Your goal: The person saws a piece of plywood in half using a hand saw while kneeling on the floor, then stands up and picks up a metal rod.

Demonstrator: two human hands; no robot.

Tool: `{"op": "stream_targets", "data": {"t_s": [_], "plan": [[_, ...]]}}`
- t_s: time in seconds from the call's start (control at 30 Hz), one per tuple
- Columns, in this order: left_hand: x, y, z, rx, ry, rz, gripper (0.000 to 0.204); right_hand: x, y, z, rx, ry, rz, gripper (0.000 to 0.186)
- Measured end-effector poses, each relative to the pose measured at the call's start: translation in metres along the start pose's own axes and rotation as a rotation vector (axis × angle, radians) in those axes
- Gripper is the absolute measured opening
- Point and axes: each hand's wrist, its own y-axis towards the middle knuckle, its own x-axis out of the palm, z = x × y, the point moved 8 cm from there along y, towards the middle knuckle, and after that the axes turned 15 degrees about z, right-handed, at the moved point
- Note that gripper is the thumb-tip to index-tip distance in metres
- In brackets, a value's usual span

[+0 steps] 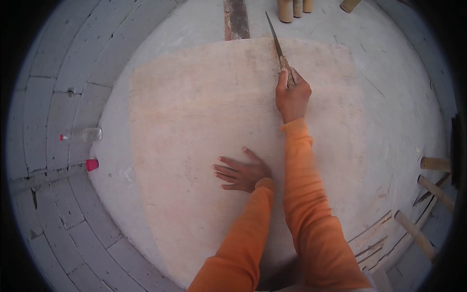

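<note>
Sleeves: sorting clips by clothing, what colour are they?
Orange, both sleeves, plain with no pattern; seen in the head view.

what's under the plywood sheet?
The plywood sheet lies flat on a grey concrete slab, which shows all round it. The left hand presses on top; the right hand holds a saw. Anything directly beneath is covered.

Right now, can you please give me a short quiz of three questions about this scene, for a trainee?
1. True or false: the left hand lies flat on the plywood sheet.
2. What does the right hand grip?
3. The clear plastic bottle lies on: A) the plywood sheet B) the block wall C) the bamboo pieces.

Key:
1. True.
2. A handsaw, by its wooden handle, blade pointing away from the person.
3. B.
</note>
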Motion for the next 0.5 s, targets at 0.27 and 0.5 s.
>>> {"op": "stream_targets", "data": {"t_s": [0.27,0.5], "plan": [[0.001,0.014,-0.013,-0.026,0.015,0.004,0.083,-0.098,-0.132,-0.012,0.139,0.123,0.092,0.028],[0.001,-0.008,0.002,-0.011,-0.025,-0.071,0.084,-0.015,0.002,0.002,-0.015,-0.050,-0.007,0.029]]}}
